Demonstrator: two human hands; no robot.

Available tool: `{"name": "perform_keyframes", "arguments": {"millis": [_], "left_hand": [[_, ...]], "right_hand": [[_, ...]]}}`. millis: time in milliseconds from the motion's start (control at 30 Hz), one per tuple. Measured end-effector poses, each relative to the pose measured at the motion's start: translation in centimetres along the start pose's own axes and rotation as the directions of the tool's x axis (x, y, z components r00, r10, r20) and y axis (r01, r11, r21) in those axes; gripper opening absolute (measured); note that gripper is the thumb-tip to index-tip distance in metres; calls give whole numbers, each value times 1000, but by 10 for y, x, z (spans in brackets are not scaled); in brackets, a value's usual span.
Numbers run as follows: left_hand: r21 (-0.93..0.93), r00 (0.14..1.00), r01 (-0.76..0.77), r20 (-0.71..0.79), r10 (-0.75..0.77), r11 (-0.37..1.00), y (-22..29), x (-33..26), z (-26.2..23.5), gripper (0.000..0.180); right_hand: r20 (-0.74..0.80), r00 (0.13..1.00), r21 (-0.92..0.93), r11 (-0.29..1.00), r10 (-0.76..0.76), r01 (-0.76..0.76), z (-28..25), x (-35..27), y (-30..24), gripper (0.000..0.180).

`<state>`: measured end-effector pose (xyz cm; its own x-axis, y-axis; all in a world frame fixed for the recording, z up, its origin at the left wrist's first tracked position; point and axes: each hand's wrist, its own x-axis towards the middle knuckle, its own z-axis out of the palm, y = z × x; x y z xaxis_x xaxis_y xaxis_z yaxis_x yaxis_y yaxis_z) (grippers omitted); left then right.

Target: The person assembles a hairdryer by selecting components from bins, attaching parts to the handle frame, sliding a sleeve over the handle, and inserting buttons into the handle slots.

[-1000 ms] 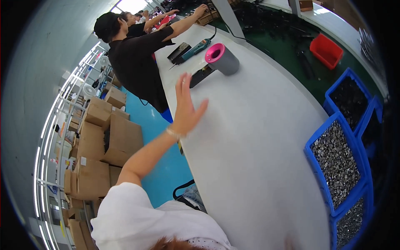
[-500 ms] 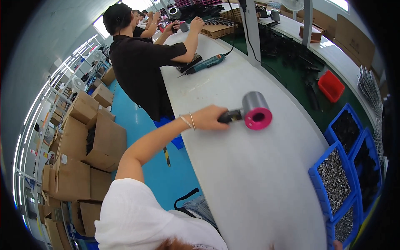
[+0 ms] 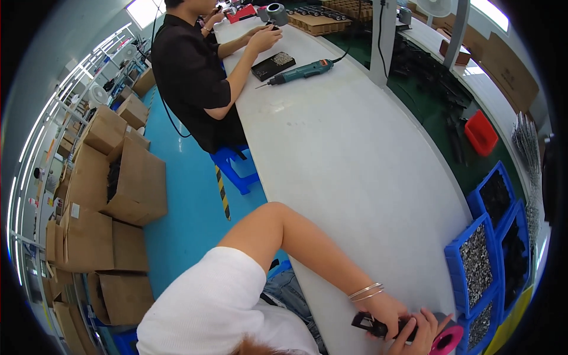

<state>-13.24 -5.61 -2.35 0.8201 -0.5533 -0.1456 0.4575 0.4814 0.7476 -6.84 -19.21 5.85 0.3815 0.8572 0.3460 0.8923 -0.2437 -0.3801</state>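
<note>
Near the lower right corner of my view, over the near part of the bench [image 3: 355, 177], I hold the grey and pink hair dryer [image 3: 457, 335] with both grips. My left grip [image 3: 384, 310] is closed around its black handle [image 3: 362, 322], with thin bracelets [image 3: 367, 291] at the wrist. My right grip [image 3: 419, 334] wraps over the same handle, nearer to the pink end, and the lower edge cuts it partly. Whether the dryer touches the bench, I cannot tell from my place. Just beside it, to the right, stand the blue bins [image 3: 457, 272], filled with small metal pieces and black parts. Farther along the bench lies the teal power screwdriver [image 3: 305, 71], next to a black tray [image 3: 263, 71] of small parts. There a co-worker [image 3: 189, 71] in black sits, both hands near a grey piece [image 3: 276, 15].
</note>
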Motion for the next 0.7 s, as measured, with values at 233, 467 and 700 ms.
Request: {"name": "perform_keyframes", "arguments": {"millis": [233, 467, 700], "left_hand": [[164, 994, 90, -71, -79, 982, 20, -24, -9, 25], [260, 988, -23, -141, 62, 965, 11, -38, -4, 26], [-168, 964, 150, -195, -182, 974, 25, -42, -5, 19]], "right_hand": [[158, 985, -52, 997, 69, -61, -20, 22, -5, 4], [216, 970, 31, 992, 114, -123, -11, 15, -12, 12], [-64, 997, -82, 996, 31, -36, 18, -9, -13, 18]]}}
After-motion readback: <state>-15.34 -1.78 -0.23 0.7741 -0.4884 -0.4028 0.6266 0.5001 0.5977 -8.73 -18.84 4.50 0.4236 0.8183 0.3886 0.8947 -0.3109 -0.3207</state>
